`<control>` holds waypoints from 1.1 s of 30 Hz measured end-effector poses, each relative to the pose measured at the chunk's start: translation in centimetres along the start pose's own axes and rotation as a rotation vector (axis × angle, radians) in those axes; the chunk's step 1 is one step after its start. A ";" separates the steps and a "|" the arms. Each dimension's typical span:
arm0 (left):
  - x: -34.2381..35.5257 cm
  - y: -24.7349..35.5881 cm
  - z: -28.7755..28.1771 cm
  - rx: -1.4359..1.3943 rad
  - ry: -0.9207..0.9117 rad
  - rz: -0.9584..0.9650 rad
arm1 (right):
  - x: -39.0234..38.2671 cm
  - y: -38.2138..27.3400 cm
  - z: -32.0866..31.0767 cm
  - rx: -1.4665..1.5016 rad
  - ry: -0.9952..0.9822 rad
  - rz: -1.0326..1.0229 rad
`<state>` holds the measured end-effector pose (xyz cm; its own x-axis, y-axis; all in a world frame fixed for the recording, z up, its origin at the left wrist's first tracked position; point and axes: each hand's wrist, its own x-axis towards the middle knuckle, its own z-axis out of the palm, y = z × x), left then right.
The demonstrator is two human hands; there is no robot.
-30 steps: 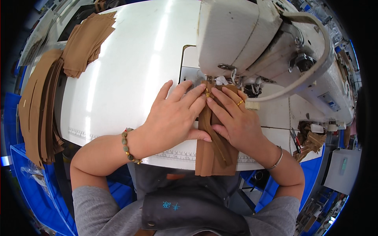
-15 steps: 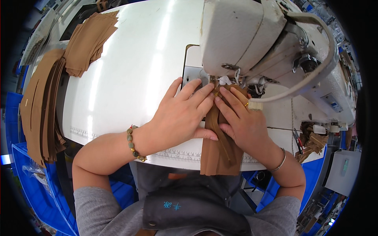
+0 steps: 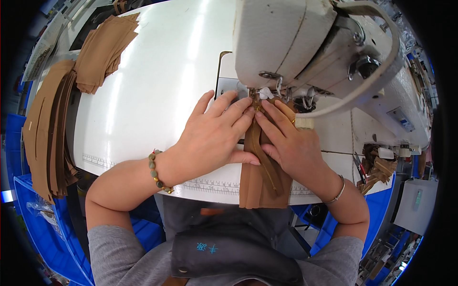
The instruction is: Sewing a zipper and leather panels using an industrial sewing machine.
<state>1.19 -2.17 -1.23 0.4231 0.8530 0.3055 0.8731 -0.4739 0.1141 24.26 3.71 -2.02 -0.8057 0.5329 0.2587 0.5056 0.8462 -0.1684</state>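
A brown fabric panel (image 3: 249, 186) lies under the head of a white sewing machine (image 3: 281, 43), its near end hanging over the table's front edge. Along it runs a darker brown zipper strip (image 3: 268, 174) with a gold-coloured line, its near end loose and curving right. My left hand (image 3: 217, 126) rests flat with fingers spread, index and middle fingertips on the work just before the presser foot (image 3: 253, 94). From the other side my right hand (image 3: 291, 143) lays its stretched fingers on the same cloth. The fingertips partly hide the stitching spot.
Stacked brown fabric pieces (image 3: 102, 52) lie at the far left, and slit brown panels (image 3: 47, 128) drape over the left edge. Small scissors (image 3: 359, 167) and brown scraps (image 3: 381, 167) sit at the right. Blue bins (image 3: 52, 233) stand below the table; a curved guard (image 3: 377, 88) arches from the machine.
The whole view has shifted slightly, so the machine and table appear a little further left and up. Both hands stay on the cloth by the presser foot, nearly unchanged.
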 end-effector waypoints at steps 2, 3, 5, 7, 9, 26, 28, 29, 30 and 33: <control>0.0 0.0 -0.1 -0.004 -0.014 0.001 | 0.0 0.0 0.0 -0.004 0.002 -0.004; 0.1 0.0 -0.1 0.000 -0.016 0.006 | 0.1 0.0 0.0 -0.005 0.002 -0.004; 0.1 0.0 -0.1 0.002 -0.015 0.009 | 0.1 0.0 -0.1 -0.034 -0.004 -0.010; 0.0 0.0 -0.1 -0.003 -0.023 0.002 | 0.0 0.1 -0.2 -0.022 -0.048 -0.010; -0.1 0.0 0.0 -0.002 -0.024 -0.007 | -0.1 0.2 -0.2 -0.043 -0.094 -0.015; -4.1 4.2 -2.6 -0.196 -0.087 -0.054 | -1.7 -3.2 -1.3 0.154 0.233 -0.509; -4.7 4.7 -2.1 -0.205 -0.066 -0.021 | -2.9 -4.0 -1.2 0.168 0.228 -0.484; -5.0 4.8 -1.8 -0.210 -0.076 0.001 | -3.4 -4.4 -1.1 0.203 0.199 -0.464; -5.2 5.0 -1.5 -0.178 -0.010 0.013 | -4.0 -4.7 -1.0 0.195 0.207 -0.470; -5.6 5.0 -0.6 -0.045 0.088 0.076 | -5.4 -5.5 -0.7 0.256 0.206 -0.347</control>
<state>3.06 -9.43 -1.79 0.4629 0.7929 0.3962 0.8269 -0.5473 0.1292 26.01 -3.85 -1.84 -0.8225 0.2304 0.5201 0.1042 0.9599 -0.2604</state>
